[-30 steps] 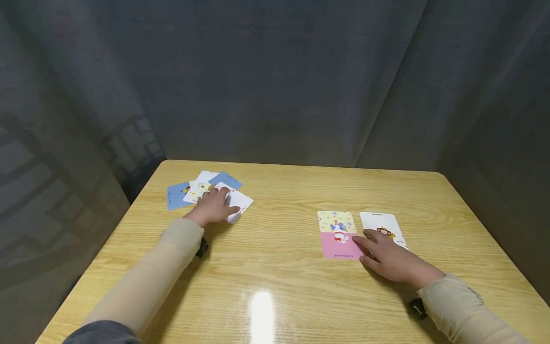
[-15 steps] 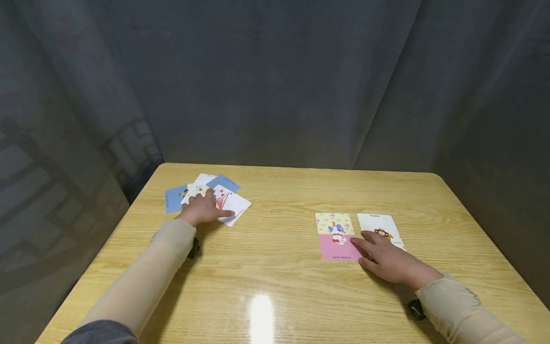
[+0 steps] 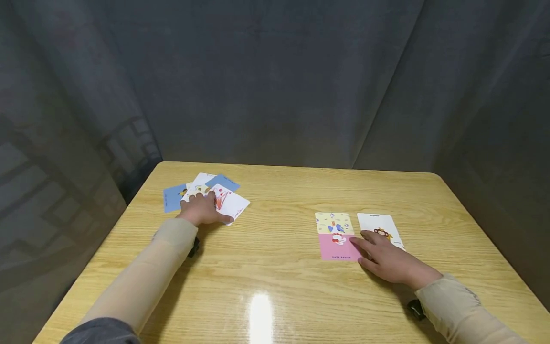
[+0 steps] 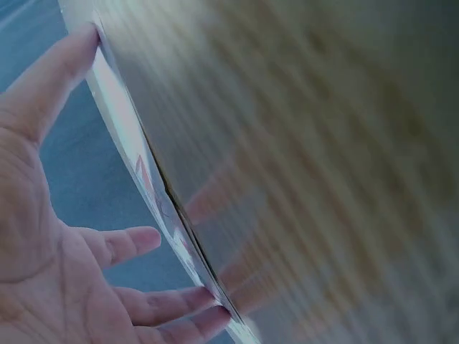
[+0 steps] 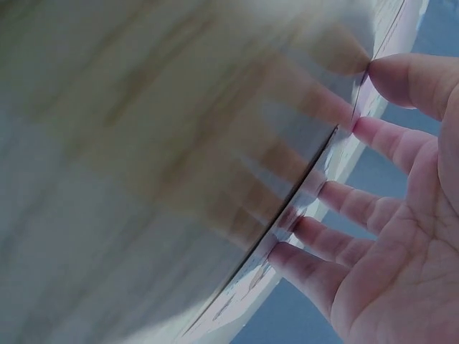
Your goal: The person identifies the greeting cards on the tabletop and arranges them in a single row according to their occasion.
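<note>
My left hand (image 3: pixel 201 210) lies on a loose pile of cards at the table's far left. The pile holds a blue card (image 3: pixel 172 198), a second blue card (image 3: pixel 223 182) and a white card with a red figure (image 3: pixel 233 202). In the left wrist view the left hand (image 4: pixel 57 236) has its thumb and fingertips touching the card pile's edge (image 4: pixel 147 172), the fingers fairly straight. My right hand (image 3: pixel 386 259) rests flat, fingers spread, on a yellow-and-pink card (image 3: pixel 335 230) and a white monkey card (image 3: pixel 380 222) lying side by side. The right wrist view shows the right hand's fingertips (image 5: pixel 366 132) pressing down.
The cards lie on a light wooden table (image 3: pixel 275 282) with rounded corners. A dark grey curtain (image 3: pixel 275 76) closes off the back and both sides. A light glare (image 3: pixel 261 310) marks the near middle of the tabletop.
My left hand has slid a little to the left on the pile, uncovering more of the white card with the red figure. The right hand has stayed on its two cards.
</note>
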The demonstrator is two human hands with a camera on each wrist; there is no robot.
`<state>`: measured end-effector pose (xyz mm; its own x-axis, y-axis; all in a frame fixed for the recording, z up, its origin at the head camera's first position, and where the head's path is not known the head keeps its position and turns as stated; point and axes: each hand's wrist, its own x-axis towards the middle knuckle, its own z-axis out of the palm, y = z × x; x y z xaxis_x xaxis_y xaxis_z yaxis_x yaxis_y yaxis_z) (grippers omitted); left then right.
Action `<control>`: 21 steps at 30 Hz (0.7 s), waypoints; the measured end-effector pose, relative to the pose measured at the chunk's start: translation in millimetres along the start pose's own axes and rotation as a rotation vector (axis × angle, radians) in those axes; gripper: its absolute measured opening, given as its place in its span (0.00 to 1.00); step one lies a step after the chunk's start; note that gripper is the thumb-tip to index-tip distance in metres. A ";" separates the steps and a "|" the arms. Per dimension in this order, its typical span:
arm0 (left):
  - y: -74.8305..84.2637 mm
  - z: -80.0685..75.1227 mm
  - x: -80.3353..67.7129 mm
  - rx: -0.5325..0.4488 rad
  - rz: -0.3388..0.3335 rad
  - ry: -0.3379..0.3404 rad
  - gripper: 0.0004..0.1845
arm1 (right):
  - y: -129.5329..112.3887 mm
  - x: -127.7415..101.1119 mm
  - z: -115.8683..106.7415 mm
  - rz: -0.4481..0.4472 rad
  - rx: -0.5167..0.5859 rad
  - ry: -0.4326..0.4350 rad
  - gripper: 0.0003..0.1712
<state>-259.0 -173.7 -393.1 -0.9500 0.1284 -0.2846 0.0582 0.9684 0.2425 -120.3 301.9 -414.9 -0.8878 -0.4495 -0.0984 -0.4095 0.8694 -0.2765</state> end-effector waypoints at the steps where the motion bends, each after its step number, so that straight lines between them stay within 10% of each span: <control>1: -0.2 -0.3 -0.2 -0.001 0.003 0.004 0.51 | -0.3 0.0 -0.2 -0.001 0.000 -0.001 0.31; 21: -12.8 0.7 3.0 -0.052 0.065 0.113 0.50 | -0.9 -0.9 2.0 -0.005 -0.008 0.025 0.30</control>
<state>-262.4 -185.6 -397.7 -0.9735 0.1623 -0.1608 0.1073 0.9461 0.3056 -118.6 301.1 -416.5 -0.8907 -0.4488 -0.0730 -0.4157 0.8687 -0.2694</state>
